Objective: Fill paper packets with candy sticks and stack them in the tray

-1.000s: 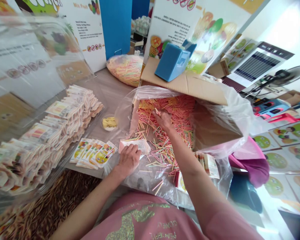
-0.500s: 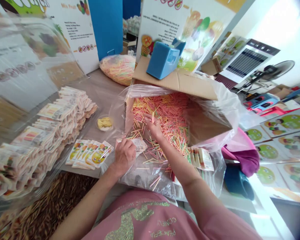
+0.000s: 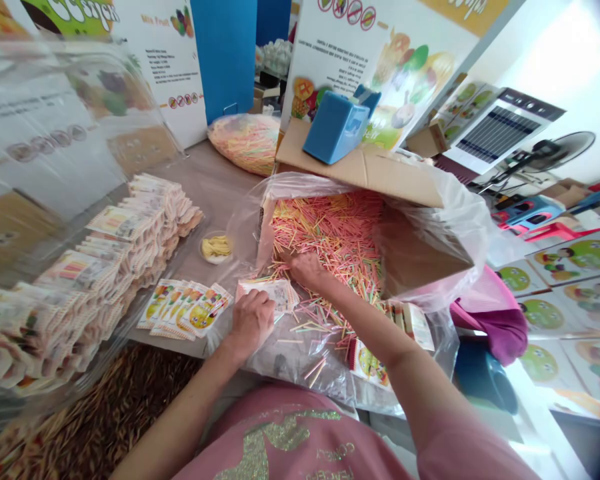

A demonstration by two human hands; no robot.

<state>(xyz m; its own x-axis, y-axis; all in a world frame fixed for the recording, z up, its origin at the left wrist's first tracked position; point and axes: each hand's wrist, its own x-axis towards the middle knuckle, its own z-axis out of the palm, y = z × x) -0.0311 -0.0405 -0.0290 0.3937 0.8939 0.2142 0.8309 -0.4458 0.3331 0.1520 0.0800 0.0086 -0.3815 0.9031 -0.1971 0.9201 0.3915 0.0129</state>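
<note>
table (image 3: 207, 173): box (image 3: 420, 257) of coloured sticks (image 3: 330, 223)

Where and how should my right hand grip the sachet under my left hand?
Probably pinch the sachet at its right end, thumb over, fingertip under, coming from the right. It lies flat, that end is uncovered near your right hand, and your left hand covers part of the near edge.

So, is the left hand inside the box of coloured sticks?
No, the left hand lies on white packaging in front of the box.
</note>
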